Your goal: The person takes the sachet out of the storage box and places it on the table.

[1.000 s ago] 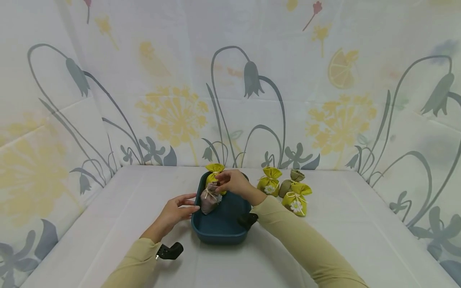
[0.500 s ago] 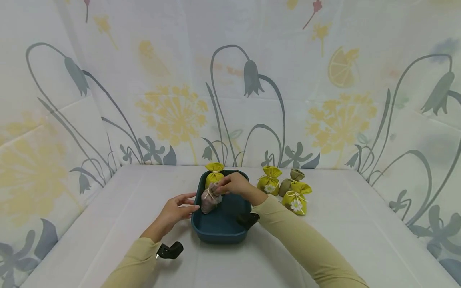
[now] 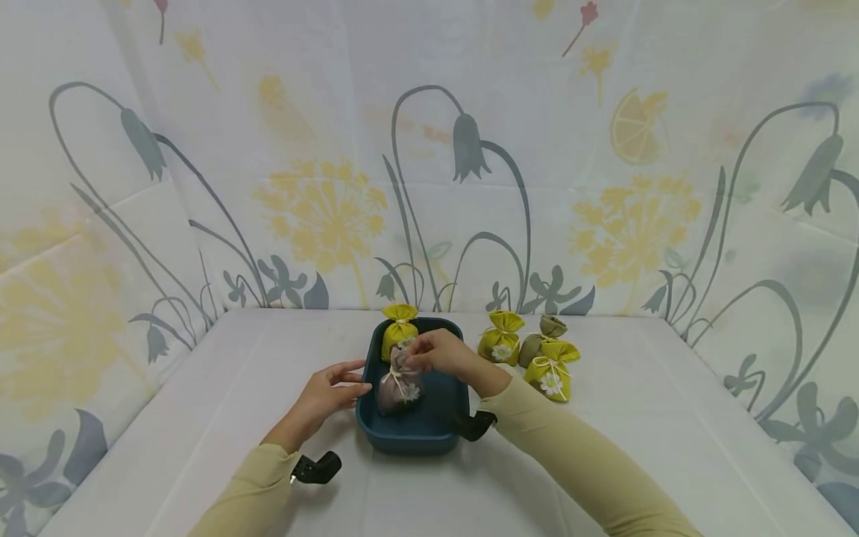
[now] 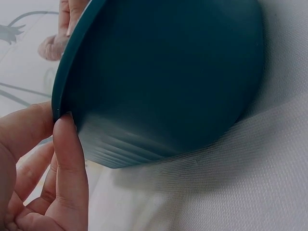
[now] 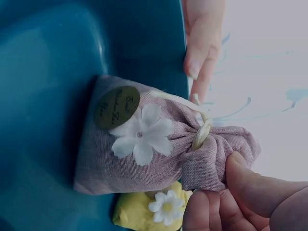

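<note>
A dark blue-green rectangular bin (image 3: 411, 444) stands on the white cloth. Its left rim is pinched between thumb and fingers of my left hand (image 3: 323, 394), as the left wrist view shows. My right hand (image 3: 446, 355) pinches the gathered top of a dusty-pink fabric sachet (image 3: 391, 397) inside the bin. That sachet carries a white cloth flower, a cream cord and a round gold label (image 5: 116, 107) with print. Behind it, at the bin's far left corner, stands a yellow-green sachet (image 3: 399, 333), partly hidden by the pink one; its white flower (image 5: 167, 207) shows in the right wrist view.
Right of the bin several more sachets stand on the cloth: a yellow one (image 3: 498, 341) at the back, an olive-brown one (image 3: 532, 349) beside it and another yellow one (image 3: 554, 373) in front. A flower-printed curtain (image 3: 429, 209) rises behind the table.
My right hand has shifted a little toward me with the pink sachet, which has moved nearer and slightly right in the bin. The left hand stays at the rim.
</note>
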A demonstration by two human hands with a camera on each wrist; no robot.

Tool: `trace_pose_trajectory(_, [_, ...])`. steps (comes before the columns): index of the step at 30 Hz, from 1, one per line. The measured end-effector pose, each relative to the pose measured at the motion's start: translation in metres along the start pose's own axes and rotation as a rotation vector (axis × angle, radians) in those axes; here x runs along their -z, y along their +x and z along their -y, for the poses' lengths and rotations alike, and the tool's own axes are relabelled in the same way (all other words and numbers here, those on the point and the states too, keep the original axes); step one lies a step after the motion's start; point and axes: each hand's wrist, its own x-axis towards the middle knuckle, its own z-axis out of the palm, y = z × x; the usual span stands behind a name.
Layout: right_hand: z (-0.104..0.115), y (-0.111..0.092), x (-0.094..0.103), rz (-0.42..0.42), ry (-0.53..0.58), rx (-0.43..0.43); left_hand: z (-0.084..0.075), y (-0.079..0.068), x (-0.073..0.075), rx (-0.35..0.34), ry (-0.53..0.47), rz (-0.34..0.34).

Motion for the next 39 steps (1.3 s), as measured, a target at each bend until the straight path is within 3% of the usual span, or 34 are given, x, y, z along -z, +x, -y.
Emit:
trace_pose_trajectory(6, [0.004,-0.014,0.001,0.015,-0.019,0.057,0.001,0.0,-0.001,0.004,0.003,-0.003])
trace_pose_trajectory(25, [0.02,-0.06,0.005,-0.093,-0.1,0.293,0.003,0.0,0.001,-0.018,-0.001,0.006])
trace_pose_trajectory(39, [0.018,-0.106,0.022,-0.198,-0.068,0.313,0.0,-0.002,0.0,-0.005,0.011,-0.006])
